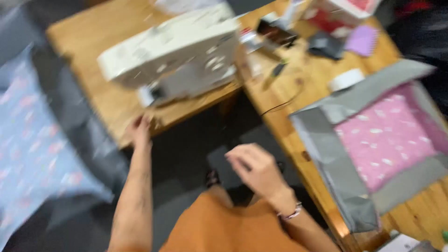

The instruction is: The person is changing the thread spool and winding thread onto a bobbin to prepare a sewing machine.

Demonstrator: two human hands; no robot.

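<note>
The picture is blurred by motion. My left hand (140,131) reaches to the near edge of a wooden table (88,32) and touches grey fabric (86,126) that hangs off it. A white sewing machine (172,51) stands on that table just beyond the hand. My right hand (254,169) hovers in the air over my orange-clad lap (224,228), fingers loosely curled, holding nothing that I can make out. It is between the two tables.
A second wooden table (317,79) on the right carries a grey and pink patterned fabric piece (382,135), a white tape roll (346,79), a purple item (363,40) and clutter. Pale blue patterned fabric (32,149) lies at left.
</note>
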